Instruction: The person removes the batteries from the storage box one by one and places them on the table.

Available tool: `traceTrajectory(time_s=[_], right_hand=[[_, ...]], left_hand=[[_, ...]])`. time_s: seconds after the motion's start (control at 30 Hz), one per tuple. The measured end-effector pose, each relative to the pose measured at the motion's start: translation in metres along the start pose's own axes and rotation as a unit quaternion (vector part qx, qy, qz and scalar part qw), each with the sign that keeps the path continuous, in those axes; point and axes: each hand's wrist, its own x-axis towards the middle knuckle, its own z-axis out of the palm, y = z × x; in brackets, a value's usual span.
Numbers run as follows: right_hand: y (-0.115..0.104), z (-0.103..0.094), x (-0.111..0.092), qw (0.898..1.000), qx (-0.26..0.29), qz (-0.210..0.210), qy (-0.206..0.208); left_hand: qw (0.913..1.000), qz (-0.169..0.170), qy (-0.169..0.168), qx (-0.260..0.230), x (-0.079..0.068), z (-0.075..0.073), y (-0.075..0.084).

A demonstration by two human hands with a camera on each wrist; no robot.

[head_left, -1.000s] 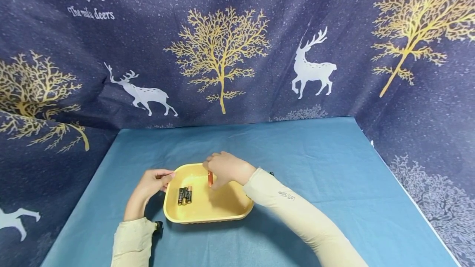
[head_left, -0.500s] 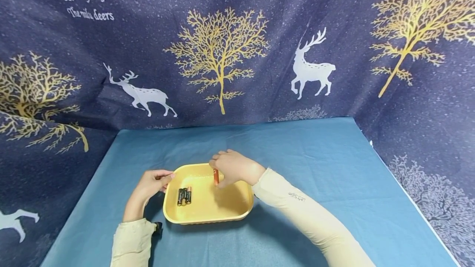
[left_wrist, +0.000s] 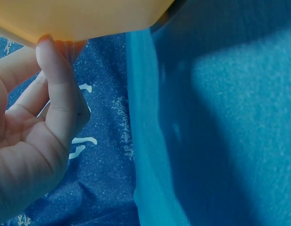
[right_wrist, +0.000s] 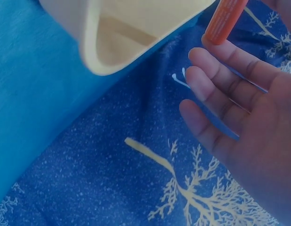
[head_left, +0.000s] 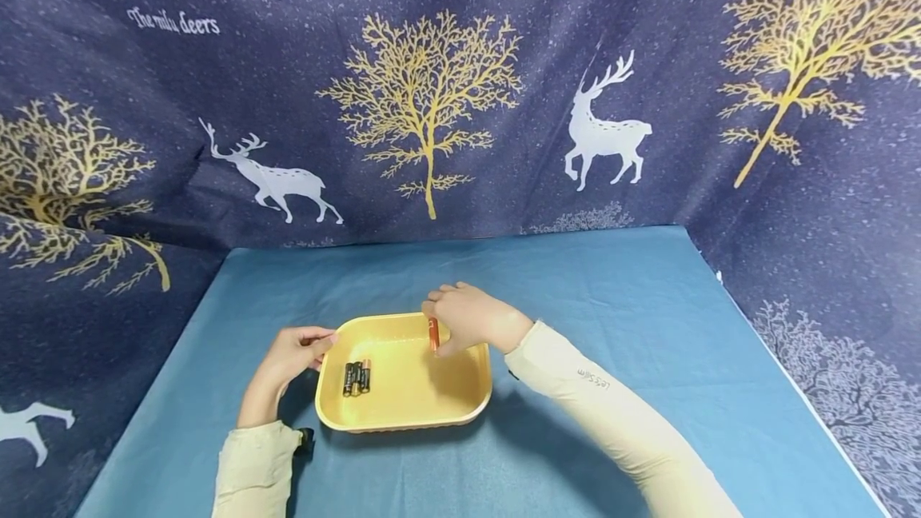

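Observation:
A yellow plastic tray (head_left: 406,390) is at the middle front of the table. My left hand (head_left: 286,356) pinches its left rim between thumb and fingers, and the left wrist view shows the thumb against the yellow wall (left_wrist: 96,16). Above the tray's far right part, my right hand (head_left: 475,316) holds an orange battery (head_left: 434,334) between thumb and forefinger. In the right wrist view the battery (right_wrist: 225,21) has its lower end on the forefinger, while the other fingers (right_wrist: 225,101) are spread loosely. Three black-and-copper batteries (head_left: 356,378) lie side by side in the tray's left half.
A blue cloth (head_left: 612,326) covers the table. Behind and beside it hangs a dark blue curtain (head_left: 489,182) with deer and gold trees. A small black object (head_left: 305,442) shows by the left sleeve (head_left: 250,462).
My right hand has moved to the right and slightly away with the orange battery in its grip. The left hand keeps its place on the rim, and the three batteries lie as before.

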Motion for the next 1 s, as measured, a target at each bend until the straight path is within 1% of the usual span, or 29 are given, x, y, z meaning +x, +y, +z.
traceTrajectory(time_s=[0.17, 0.27, 0.43, 0.67, 1.0], right_hand=[[0.008, -0.003, -0.006, 1.000, 0.003, 0.011, -0.003], [0.012, -0.004, -0.010, 1.000, 0.001, 0.011, 0.006], [0.018, -0.004, -0.019, 1.000, 0.016, 0.012, 0.017], [0.024, -0.002, -0.031, 0.999, 0.027, 0.017, 0.028], [0.036, -0.003, -0.043, 0.999, 0.032, 0.041, 0.006]], left_hand=[[1.0000, -0.002, -0.001, 0.003, 0.000, 0.000, 0.001], [1.0000, -0.001, 0.000, 0.004, 0.000, -0.001, 0.001], [1.0000, 0.005, 0.000, 0.004, 0.000, 0.000, 0.000], [1.0000, 0.000, 0.000, 0.006, -0.001, 0.000, 0.001], [1.0000, 0.006, -0.004, 0.003, 0.000, 0.000, -0.001]])
